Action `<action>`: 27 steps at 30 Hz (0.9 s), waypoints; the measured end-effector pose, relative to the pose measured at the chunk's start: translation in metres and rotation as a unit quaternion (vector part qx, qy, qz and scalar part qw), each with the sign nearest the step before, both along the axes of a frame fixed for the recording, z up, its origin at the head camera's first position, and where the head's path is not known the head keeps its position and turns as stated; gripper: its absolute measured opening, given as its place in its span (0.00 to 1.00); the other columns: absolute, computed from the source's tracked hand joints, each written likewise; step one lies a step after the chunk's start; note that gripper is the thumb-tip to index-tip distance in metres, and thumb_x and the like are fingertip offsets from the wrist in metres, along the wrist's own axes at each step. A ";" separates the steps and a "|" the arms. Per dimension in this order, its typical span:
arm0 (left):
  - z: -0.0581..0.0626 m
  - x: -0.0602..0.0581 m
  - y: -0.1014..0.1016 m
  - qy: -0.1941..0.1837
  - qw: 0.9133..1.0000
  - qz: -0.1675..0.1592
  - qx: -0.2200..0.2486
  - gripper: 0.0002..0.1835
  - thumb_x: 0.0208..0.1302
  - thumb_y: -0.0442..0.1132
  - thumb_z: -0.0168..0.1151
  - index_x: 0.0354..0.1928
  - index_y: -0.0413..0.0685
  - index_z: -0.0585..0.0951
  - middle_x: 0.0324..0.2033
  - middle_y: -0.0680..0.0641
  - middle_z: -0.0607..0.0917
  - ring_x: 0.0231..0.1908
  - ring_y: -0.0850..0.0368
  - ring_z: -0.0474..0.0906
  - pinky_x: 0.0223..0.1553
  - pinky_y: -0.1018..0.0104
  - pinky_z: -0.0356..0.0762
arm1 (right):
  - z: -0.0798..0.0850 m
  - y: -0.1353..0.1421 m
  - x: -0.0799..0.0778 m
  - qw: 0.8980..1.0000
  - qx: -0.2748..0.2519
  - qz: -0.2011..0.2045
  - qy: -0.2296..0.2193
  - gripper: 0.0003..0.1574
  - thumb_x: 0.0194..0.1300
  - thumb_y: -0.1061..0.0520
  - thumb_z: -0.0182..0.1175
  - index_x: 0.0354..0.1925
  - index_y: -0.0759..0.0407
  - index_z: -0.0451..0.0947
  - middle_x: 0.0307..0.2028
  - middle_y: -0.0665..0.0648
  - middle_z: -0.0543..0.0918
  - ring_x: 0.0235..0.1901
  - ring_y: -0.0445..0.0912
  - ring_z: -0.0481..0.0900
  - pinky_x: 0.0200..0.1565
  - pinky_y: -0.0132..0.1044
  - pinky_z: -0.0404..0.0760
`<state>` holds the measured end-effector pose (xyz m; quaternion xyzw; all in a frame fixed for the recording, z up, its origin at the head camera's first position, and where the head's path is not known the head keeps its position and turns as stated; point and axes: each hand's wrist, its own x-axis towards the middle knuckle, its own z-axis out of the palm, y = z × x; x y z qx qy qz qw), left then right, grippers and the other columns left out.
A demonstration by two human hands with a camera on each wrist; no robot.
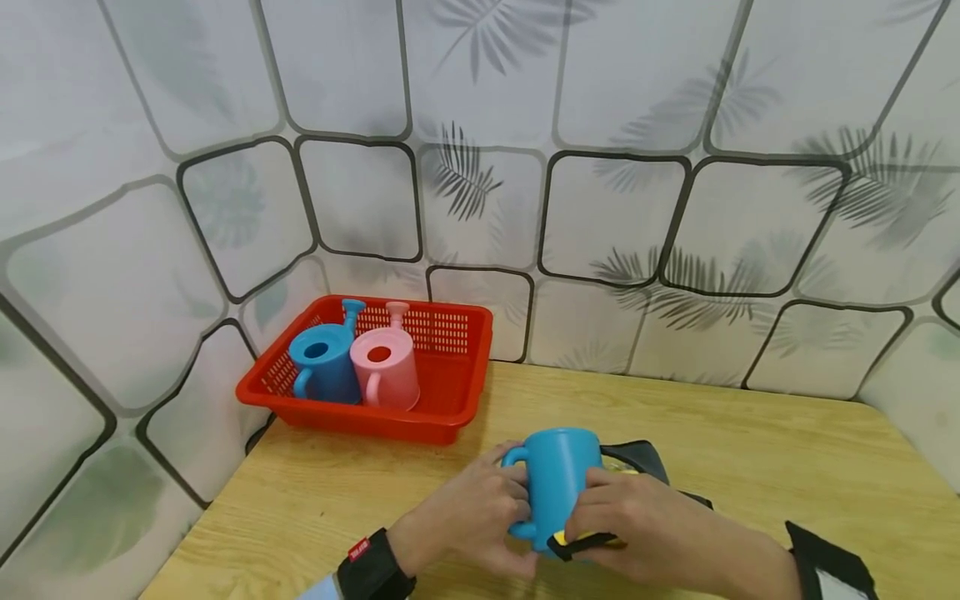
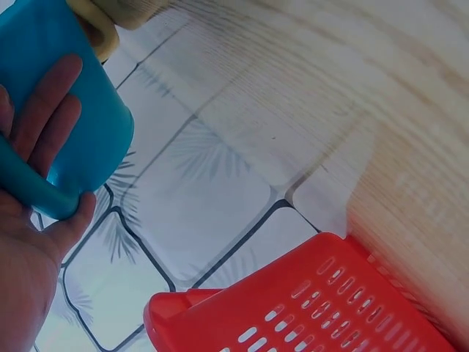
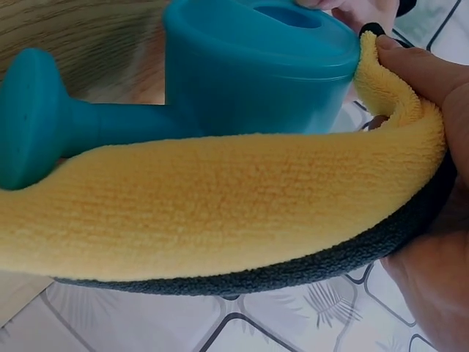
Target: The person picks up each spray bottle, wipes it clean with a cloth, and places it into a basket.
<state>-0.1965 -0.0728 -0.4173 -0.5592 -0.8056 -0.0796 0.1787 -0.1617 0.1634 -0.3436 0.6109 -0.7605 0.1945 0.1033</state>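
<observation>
A blue toy watering can (image 1: 555, 479) is held low over the front of the table, its body turned on its side. My left hand (image 1: 483, 508) grips it at the handle (image 2: 33, 187), with fingers passed through the loop against the body. A yellow cloth with a dark grey back (image 3: 220, 209) lies along the can's side and spout (image 3: 121, 123). My right hand (image 1: 648, 521) pinches the cloth's end near the can's rim. In the head view the spout is hidden behind the can and the cloth.
A red plastic basket (image 1: 468, 392) stands at the back left against the patterned curtain (image 1: 480, 208). Inside it, a blue watering can (image 1: 330, 367) and a pink one (image 1: 393, 371) stand side by side. Wooden tabletop (image 1: 787, 467) extends to the right.
</observation>
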 end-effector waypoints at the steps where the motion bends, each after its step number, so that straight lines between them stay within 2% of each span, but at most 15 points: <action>1: 0.000 0.000 0.000 0.001 1.000 0.000 0.001 0.19 0.53 0.61 0.61 0.16 0.59 0.76 0.14 0.61 0.73 0.27 0.64 0.65 0.60 0.47 0.69 | 0.000 0.000 0.000 1.000 -0.003 -0.001 0.002 0.13 0.51 0.56 0.74 0.36 0.49 0.81 0.32 0.40 0.85 0.33 0.37 0.73 0.34 0.26 0.77; 9: 0.000 0.001 -0.001 0.002 1.000 -0.002 0.000 0.19 0.53 0.61 0.62 0.16 0.59 0.76 0.14 0.61 0.73 0.27 0.64 0.66 0.61 0.46 0.69 | -0.002 0.000 0.000 1.000 -0.025 0.003 0.012 0.15 0.47 0.57 0.75 0.35 0.49 0.81 0.31 0.41 0.85 0.29 0.37 0.71 0.30 0.24 0.72; 14: 0.000 0.004 -0.001 -0.005 1.000 -0.005 -0.006 0.19 0.54 0.62 0.61 0.16 0.59 0.77 0.14 0.61 0.73 0.28 0.64 0.66 0.61 0.47 0.68 | -0.002 0.002 -0.002 1.000 -0.029 0.002 0.009 0.14 0.50 0.56 0.74 0.36 0.49 0.82 0.31 0.41 0.85 0.29 0.37 0.71 0.30 0.23 0.71; 19: 0.002 0.007 0.000 -0.031 0.999 -0.010 -0.029 0.19 0.57 0.62 0.59 0.21 0.59 0.82 0.18 0.60 0.77 0.32 0.64 0.66 0.61 0.45 0.67 | -0.002 0.006 -0.006 0.999 -0.044 -0.006 -0.003 0.16 0.47 0.60 0.75 0.37 0.50 0.82 0.31 0.43 0.85 0.29 0.38 0.70 0.30 0.23 0.70; 23: 0.005 0.010 0.001 -0.045 0.998 -0.015 -0.040 0.19 0.59 0.62 0.57 0.23 0.60 0.83 0.20 0.61 0.78 0.33 0.65 0.65 0.62 0.43 0.66 | -0.001 0.010 -0.012 0.998 -0.061 -0.030 -0.003 0.20 0.45 0.63 0.75 0.37 0.50 0.82 0.31 0.44 0.84 0.30 0.38 0.72 0.30 0.24 0.72; 27: 0.006 0.013 0.003 -0.032 0.998 -0.023 -0.043 0.18 0.58 0.62 0.57 0.22 0.60 0.82 0.20 0.61 0.79 0.33 0.65 0.66 0.62 0.44 0.67 | 0.002 0.014 -0.017 0.995 -0.069 -0.073 0.005 0.22 0.44 0.64 0.75 0.39 0.50 0.82 0.33 0.46 0.84 0.31 0.39 0.74 0.30 0.25 0.75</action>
